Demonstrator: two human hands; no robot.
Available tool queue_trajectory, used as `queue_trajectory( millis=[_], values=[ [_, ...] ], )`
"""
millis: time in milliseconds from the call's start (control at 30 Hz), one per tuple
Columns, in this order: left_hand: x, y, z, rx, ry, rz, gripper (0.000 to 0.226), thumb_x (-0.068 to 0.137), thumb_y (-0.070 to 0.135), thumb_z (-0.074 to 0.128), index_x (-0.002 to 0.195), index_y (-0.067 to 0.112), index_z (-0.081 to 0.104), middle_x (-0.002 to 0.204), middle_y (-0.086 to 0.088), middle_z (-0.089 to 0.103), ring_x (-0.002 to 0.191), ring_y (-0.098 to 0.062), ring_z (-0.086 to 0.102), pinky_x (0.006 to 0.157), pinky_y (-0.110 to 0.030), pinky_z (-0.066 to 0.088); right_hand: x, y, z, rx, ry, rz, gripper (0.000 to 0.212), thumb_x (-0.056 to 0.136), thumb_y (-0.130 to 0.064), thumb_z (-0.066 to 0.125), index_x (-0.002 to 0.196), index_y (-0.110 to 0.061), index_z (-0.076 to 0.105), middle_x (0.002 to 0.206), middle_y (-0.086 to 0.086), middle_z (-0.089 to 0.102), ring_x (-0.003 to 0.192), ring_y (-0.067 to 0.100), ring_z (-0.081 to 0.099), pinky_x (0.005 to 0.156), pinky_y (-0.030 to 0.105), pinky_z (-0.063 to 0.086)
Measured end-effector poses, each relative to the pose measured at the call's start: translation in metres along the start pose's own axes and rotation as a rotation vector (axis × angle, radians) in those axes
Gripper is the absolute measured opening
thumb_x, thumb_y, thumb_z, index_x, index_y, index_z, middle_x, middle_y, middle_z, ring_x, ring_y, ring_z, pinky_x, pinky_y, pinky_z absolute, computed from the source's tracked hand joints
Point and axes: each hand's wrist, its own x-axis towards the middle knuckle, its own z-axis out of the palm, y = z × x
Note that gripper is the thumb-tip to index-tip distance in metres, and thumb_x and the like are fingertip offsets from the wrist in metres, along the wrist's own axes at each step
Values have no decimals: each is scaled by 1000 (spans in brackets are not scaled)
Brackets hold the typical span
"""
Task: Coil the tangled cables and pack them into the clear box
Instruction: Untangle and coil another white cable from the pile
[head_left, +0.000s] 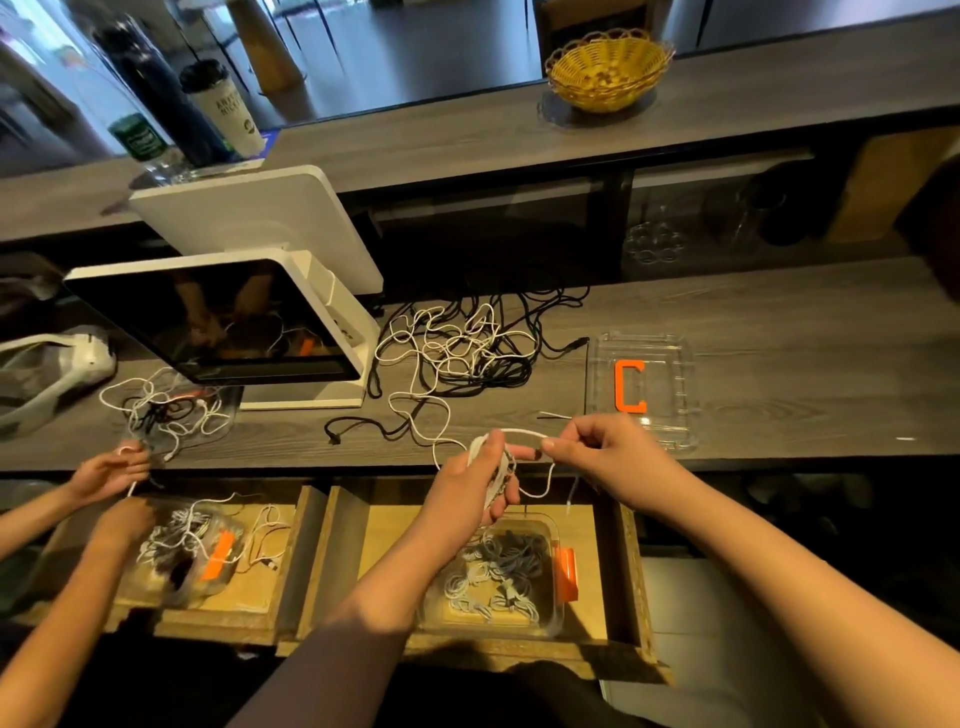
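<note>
Nearby, at twelve o'clock from the hands: a tangle (457, 343) of white and black cables sprawled over the counter (779, 332), just beside a white monitor (218, 322) at ten o'clock. At two o'clock, a clear lid (670, 374) with an orange C, flat on the counter. Far off at one o'clock, a yellow basket (608, 70) on the upper shelf; at eleven o'clock, cups and a dark bottle (156, 93). At nine o'clock, another person's hands (111, 473) working a second tangle above a second box in a left drawer.

Directly below the hands, at six o'clock: the clear box (553, 618) in an open wooden drawer (634, 571), orange latch on its right wall, coiled grey and white cables inside.

Left hand (480, 480) raised over the drawer's far edge, fingers curled round a small coil (497, 475) of white cable. Right hand (608, 449) at three o'clock of the left, just beside it, thumb and forefinger pinching the white cable (519, 432) stretched between both hands. From the left hand, the same cable trailing back toward twelve o'clock into the tangle; a loose loop hanging between the hands.
</note>
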Motion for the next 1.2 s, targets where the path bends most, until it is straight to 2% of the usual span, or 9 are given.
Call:
queue_trajectory(
  millis=[233, 333, 467, 633, 700, 867, 967, 1067, 1200],
  values=[
    [-1, -7, 0, -319, 228, -2, 51, 104, 53, 34, 107, 25, 77, 73, -4, 62, 62, -10, 49, 63, -28, 40, 2, -5, 9, 175, -13, 89, 22, 97, -28, 59, 93, -10, 71, 61, -5, 53, 53, 7, 48, 51, 20, 40],
    [-3, -5, -2, -434, 225, -17, 53, 104, 54, 31, 106, 28, 78, 71, -3, 59, 61, -10, 49, 63, -26, 39, 4, -7, 15, 206, 7, 111, 32, 90, -46, 61, 93, -16, 71, 61, -5, 54, 54, 11, 47, 52, 24, 38],
    [0, -2, -8, -655, 218, -47, 57, 104, 54, 30, 122, 16, 68, 70, -4, 60, 60, -12, 52, 63, -25, 42, 3, -5, 15, 218, 52, 139, 50, 78, -65, 59, 95, -19, 71, 64, -2, 56, 60, 17, 50, 60, 32, 42],
    [6, -2, -25, -890, 349, -76, 54, 105, 54, 27, 119, 18, 65, 71, -3, 64, 61, -13, 58, 61, -26, 46, 2, 3, 11, 234, 127, 180, 26, 87, -46, 68, 89, -20, 72, 58, -14, 56, 50, 1, 45, 54, 18, 37],
    [9, -4, -32, -937, 406, -100, 54, 106, 53, 27, 119, 16, 65, 71, -4, 63, 62, -14, 58, 61, -27, 45, 2, 4, 11, 203, 139, 173, 21, 86, -41, 71, 88, -20, 71, 56, -15, 59, 52, 3, 48, 54, 19, 39],
    [9, -3, -33, -910, 414, -79, 54, 105, 52, 30, 117, 15, 67, 95, -10, 67, 81, -19, 63, 70, -31, 53, 2, 14, 12, -17, 129, 131, 18, 91, -40, 66, 86, -23, 71, 79, 14, 67, 72, 21, 62, 76, 46, 55],
    [9, 3, -29, -829, 386, -36, 55, 105, 52, 29, 118, 14, 66, 104, -11, 73, 94, -22, 68, 81, -35, 54, 6, 18, 14, -361, 97, 162, 11, 96, -31, 60, 101, -25, 68, 97, 1, 69, 93, 15, 64, 87, 41, 55],
    [6, 9, -16, -608, 350, 10, 54, 105, 51, 28, 113, 16, 69, 101, -11, 75, 95, -22, 69, 82, -35, 55, 12, 13, 17, -709, 163, 153, 33, 95, -17, 58, 127, -27, 60, 128, 0, 57, 122, 19, 51, 104, 40, 45],
    [2, 12, 1, -420, 327, 72, 53, 102, 53, 31, 106, 21, 74, 102, -9, 77, 103, -22, 71, 90, -38, 55, 14, -25, 30, -666, 270, -99, 40, 93, -6, 55, 130, -21, 59, 128, -4, 56, 124, 15, 47, 108, 33, 38]
  ],
)
